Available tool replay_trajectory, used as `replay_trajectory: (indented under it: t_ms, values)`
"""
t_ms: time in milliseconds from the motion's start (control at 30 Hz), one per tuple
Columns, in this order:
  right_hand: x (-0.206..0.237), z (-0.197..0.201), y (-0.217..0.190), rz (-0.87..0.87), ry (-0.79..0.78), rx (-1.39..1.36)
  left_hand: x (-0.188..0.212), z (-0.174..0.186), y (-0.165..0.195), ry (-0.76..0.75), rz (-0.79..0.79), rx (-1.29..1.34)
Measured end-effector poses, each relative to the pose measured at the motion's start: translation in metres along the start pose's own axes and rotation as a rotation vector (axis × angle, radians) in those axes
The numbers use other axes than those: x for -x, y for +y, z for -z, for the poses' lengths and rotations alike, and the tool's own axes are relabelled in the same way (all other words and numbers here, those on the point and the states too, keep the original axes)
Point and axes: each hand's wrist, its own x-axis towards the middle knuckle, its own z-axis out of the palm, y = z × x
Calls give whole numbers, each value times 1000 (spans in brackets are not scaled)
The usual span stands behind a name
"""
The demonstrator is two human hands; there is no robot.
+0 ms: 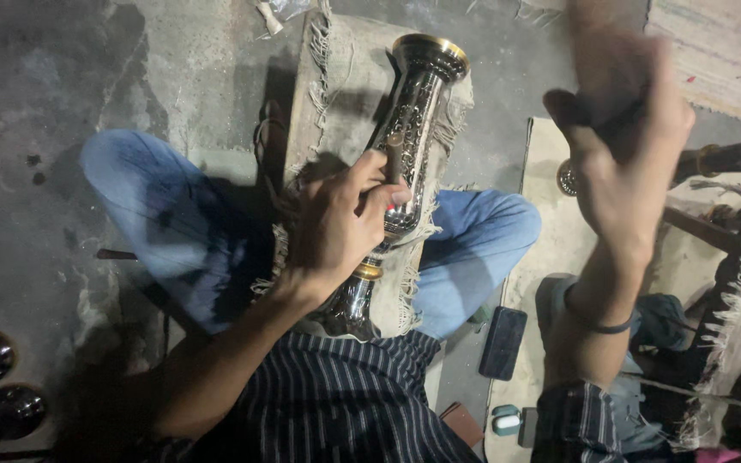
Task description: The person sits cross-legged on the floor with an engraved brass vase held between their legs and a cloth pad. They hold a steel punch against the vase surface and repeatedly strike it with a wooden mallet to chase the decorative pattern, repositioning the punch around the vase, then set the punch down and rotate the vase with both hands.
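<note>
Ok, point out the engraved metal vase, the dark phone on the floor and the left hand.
engraved metal vase [418, 94], head view, on its neck.
dark phone [503, 343], head view, on its face.
left hand [340, 219], head view, on its back.

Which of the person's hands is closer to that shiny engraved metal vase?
The left. The left hand grips the vase around its middle, fingers wrapped on it. The right hand is raised off to the side, apart from it.

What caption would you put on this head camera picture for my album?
Left hand grips an engraved metal vase across the lap on frayed cloth; raised right hand holds a dark tool.
</note>
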Motion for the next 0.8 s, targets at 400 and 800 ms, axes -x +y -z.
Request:
replay_trajectory:
  t_ms: [400,800]
  values:
    - [-11,9,10,372,-335,878,-14,5,5,-46,-91,8]
    - [45,-1,63,-90,-42,171,-48,6,-9,-458,-55,176]
